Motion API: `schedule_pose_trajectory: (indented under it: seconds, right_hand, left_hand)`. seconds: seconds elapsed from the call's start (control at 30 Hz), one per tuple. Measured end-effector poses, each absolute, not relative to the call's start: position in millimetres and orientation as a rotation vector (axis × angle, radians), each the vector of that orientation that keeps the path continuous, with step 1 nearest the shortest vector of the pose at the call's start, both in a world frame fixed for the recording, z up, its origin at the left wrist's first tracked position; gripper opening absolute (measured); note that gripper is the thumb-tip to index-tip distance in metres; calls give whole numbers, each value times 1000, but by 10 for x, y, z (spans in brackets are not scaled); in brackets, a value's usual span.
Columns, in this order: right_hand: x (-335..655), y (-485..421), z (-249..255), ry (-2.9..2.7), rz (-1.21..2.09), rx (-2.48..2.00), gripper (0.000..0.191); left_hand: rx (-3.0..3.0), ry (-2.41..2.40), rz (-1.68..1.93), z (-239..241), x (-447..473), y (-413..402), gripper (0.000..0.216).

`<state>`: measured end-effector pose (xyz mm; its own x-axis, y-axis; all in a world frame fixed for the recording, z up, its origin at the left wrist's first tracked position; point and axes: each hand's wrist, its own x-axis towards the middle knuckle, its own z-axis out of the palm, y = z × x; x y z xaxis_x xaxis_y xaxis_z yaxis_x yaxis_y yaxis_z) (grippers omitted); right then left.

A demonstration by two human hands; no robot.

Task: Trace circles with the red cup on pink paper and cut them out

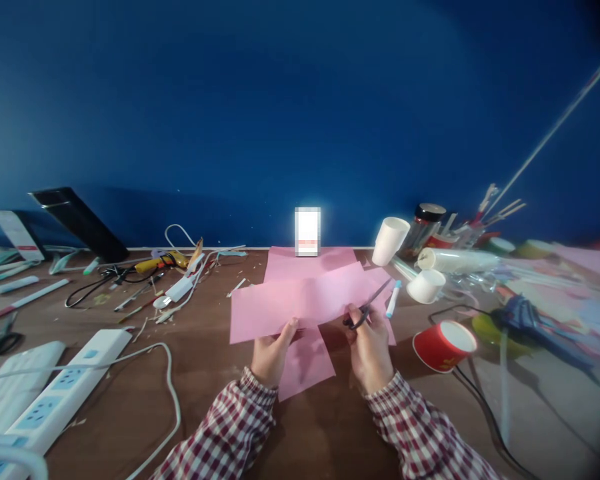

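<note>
My left hand point(273, 350) pinches the lower edge of a long strip of pink paper point(285, 300), thumb on top. In my right hand point(370, 343) is a pair of scissors point(363, 318), fingers at its dark handles. The blades point up and to the right, beside the strip's right end; whether they touch the paper I cannot tell. Beneath the strip lies another pink piece point(310, 367) on the brown table point(325, 427). More pink paper point(310, 260) lies behind it, against the wall.
At right stand a white paper cup point(390, 240), a smaller white cup point(427, 287), a red paper cup point(445, 347) and a marker point(393, 298). A power strip point(65, 387) and white cable point(173, 380) lie at left. A bright blurred-out screen point(307, 231) leans on the blue wall.
</note>
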<state>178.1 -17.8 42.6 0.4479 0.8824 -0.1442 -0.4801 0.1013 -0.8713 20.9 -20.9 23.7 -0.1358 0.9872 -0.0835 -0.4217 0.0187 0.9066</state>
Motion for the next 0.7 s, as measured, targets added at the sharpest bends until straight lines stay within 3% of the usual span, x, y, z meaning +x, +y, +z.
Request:
schedule_pose_trajectory:
  seconds: [0.7]
  right_hand:
    - [1750,-201,415,-610,963,-1086,30]
  left_hand:
    - [832,1194,1134,236,242,-207,29]
